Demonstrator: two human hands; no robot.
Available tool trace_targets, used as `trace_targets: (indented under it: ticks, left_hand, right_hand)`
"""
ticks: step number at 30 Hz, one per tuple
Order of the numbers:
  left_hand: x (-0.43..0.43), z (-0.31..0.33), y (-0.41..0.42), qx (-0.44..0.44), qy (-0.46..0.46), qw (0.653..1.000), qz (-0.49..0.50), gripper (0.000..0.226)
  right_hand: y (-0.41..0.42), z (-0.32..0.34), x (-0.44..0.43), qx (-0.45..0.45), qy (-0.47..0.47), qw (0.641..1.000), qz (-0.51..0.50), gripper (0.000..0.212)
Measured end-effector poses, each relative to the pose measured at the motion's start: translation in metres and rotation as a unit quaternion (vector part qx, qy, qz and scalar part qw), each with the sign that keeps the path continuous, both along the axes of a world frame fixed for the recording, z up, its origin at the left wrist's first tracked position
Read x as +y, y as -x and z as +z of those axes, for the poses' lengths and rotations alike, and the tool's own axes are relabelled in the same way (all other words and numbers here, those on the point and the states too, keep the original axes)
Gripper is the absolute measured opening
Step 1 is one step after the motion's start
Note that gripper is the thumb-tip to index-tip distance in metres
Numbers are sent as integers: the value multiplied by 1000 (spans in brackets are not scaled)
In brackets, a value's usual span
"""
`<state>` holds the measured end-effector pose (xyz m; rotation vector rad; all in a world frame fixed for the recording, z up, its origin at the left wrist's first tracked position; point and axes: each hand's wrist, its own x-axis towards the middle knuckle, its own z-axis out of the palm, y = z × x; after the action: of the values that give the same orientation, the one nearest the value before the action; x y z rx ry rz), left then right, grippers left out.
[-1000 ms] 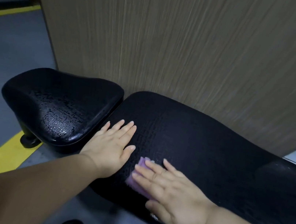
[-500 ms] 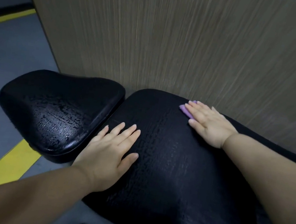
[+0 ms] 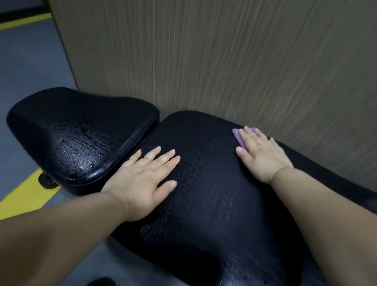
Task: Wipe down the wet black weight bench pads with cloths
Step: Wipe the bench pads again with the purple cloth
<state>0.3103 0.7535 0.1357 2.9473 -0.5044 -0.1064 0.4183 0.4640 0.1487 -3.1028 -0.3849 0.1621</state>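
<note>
Right hand (image 3: pixel 260 154) flat, fingers straight, presses purple cloth (image 3: pixel 239 135) on long pad (image 3: pixel 211 195) — left hand (image 3: pixel 144 183) flat beside seat pad (image 3: pixel 74 130), holds nothing.

Dim, even indoor light; wet glints on the seat pad (image 3: pixel 76 150) and the near corner of the long pad (image 3: pixel 221 209); wide-angle bending toward the edges; wood panel (image 3: pixel 221 49) streaked with slight blur; centre fairly sharp.
</note>
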Motion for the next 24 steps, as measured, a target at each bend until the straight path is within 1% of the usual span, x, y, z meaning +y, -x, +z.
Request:
trace_targets:
  ticks: [2,5,8,10,12,15,18,20,24]
  left_hand:
    - [0,2,0,11,-3,1000,4,73]
    - [-2,4,0,21,-18,1000,10,60]
    - [-4,6,2,29,-31,999,11,57]
    - [-6,9,5,40,-43,998,18,57]
    - [-12,14,8,45,-55,997,28,56]
    - [-34,23,12,45,-31,998,11,55]
    - [-77,30,20,51,7,997,-49,53]
    - [-103,31,22,56,17,996,-70,52]
    - [-125,25,14,75,11,995,-69,53]
  right_hand:
    - [30,4,7,7,7,1000,26,62]
    - [88,9,16,18,21,995,94,64]
    - [149,7,17,28,1,985,170,74]
    - [184,2,12,23,-11,979,204,73]
    - [214,-4,3,4,-20,975,223,67]
    - [235,-3,-8,6,-19,975,223,60]
    - [235,4,-8,40,-54,974,217,63]
    - [231,7,-7,59,-68,974,209,66]
    - [208,8,-22,48,-42,986,157,63]
